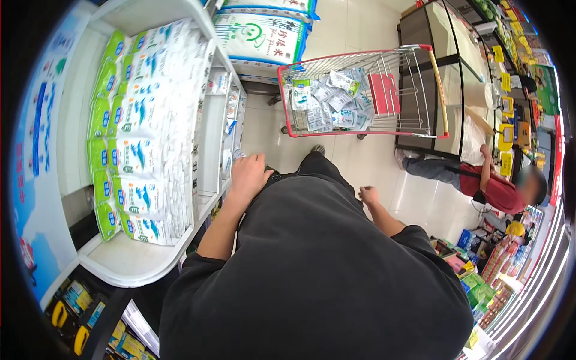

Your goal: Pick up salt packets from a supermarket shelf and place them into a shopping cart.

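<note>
My left hand (249,176) hangs beside the white display shelf's edge, its fingers loosely bent and nothing seen in them. Rows of green-and-white plastic packets (139,153) stand upright on the shelf (130,265) to its left. On my other side, my right hand (369,195) is half curled at my side, away from any goods; whether something small is inside it cannot be made out. In front of me stands a metal shopping cart (360,134) with a red rim, holding a loose heap of small packets (337,101), mostly silvery white, a few with green ends.
Large white-and-blue rice sacks (261,38) are stacked beyond the shelf. A dark-framed display bin (432,108) stands behind the cart's handle. At the right, a person in a red shirt (495,186) stands by the bin. More shelves of goods line the right side.
</note>
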`<action>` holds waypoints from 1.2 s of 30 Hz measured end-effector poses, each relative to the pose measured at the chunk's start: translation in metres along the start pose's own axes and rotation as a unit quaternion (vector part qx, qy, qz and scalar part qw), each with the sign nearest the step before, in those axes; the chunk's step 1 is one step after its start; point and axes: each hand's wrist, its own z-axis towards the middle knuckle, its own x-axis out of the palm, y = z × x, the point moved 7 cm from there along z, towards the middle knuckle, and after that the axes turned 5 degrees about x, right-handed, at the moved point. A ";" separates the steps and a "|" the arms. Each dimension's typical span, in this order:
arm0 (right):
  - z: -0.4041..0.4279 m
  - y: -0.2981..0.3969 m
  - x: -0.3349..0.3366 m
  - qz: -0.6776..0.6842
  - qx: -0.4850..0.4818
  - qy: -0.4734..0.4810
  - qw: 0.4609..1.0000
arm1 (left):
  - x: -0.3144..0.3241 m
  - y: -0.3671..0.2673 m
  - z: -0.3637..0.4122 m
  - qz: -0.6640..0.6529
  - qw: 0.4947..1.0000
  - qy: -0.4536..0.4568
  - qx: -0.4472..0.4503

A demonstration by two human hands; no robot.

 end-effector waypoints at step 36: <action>0.209 0.296 -0.063 -0.346 -0.297 -0.031 0.889 | 0.533 0.147 0.467 -0.012 0.886 0.063 -0.460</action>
